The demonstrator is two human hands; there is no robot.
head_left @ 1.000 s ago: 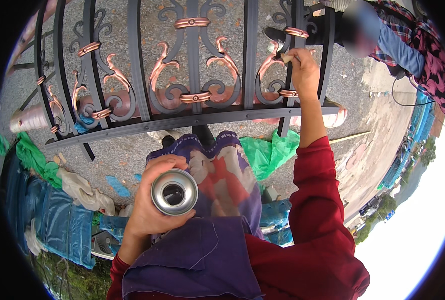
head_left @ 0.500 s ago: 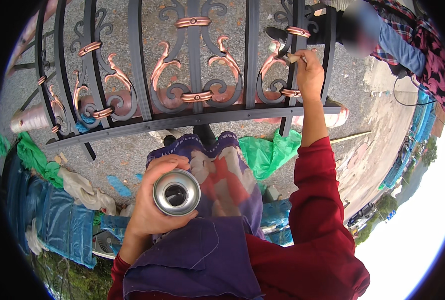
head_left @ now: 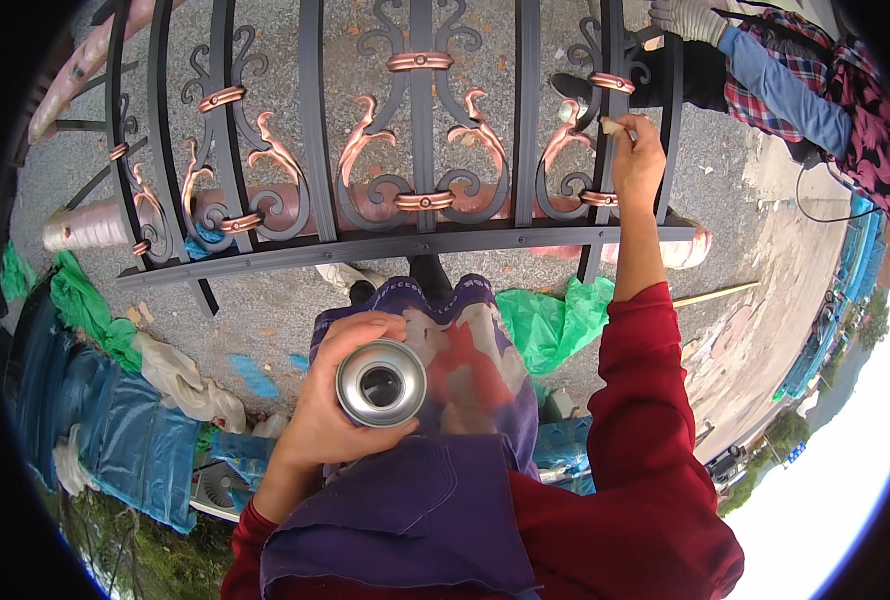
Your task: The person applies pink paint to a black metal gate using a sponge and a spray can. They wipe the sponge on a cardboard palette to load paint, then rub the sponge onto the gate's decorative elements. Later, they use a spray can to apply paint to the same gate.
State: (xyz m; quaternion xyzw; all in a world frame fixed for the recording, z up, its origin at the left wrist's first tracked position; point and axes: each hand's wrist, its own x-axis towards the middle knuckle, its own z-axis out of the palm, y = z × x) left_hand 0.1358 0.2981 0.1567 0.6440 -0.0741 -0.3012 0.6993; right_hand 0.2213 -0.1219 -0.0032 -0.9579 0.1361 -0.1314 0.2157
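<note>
My left hand [head_left: 317, 415] wraps around an open silver metal can [head_left: 381, 352], dark inside, held in front of my purple apron [head_left: 395, 540]. Between the fingertips of my right hand [head_left: 641, 165] is a small beige piece; its material is too small to make out. This beige piece [head_left: 611, 126] is over the right-hand upright bar of a black metal fence panel [head_left: 365, 247], beside a copper-coloured leaf [head_left: 559, 150] on a scroll. Whether it touches the metal, I cannot tell. Copper-toned collars [head_left: 421, 61] and more leaves [head_left: 479, 130] decorate the other scrolls.
A pink-wrapped roll [head_left: 85, 225] lies beneath the panel. At upper right, a co-worker's gloved hand [head_left: 687, 18] is by the fence. Green plastic [head_left: 555, 325] lies near my feet, a wooden stick [head_left: 720, 293] to its right. Blue sheeting [head_left: 130, 430] covers things at left.
The view has shifted, so the fence appears further right. My right hand has drawn slightly away from the copper leaf. The co-worker's gloved hand shows more fully. My left hand keeps the can.
</note>
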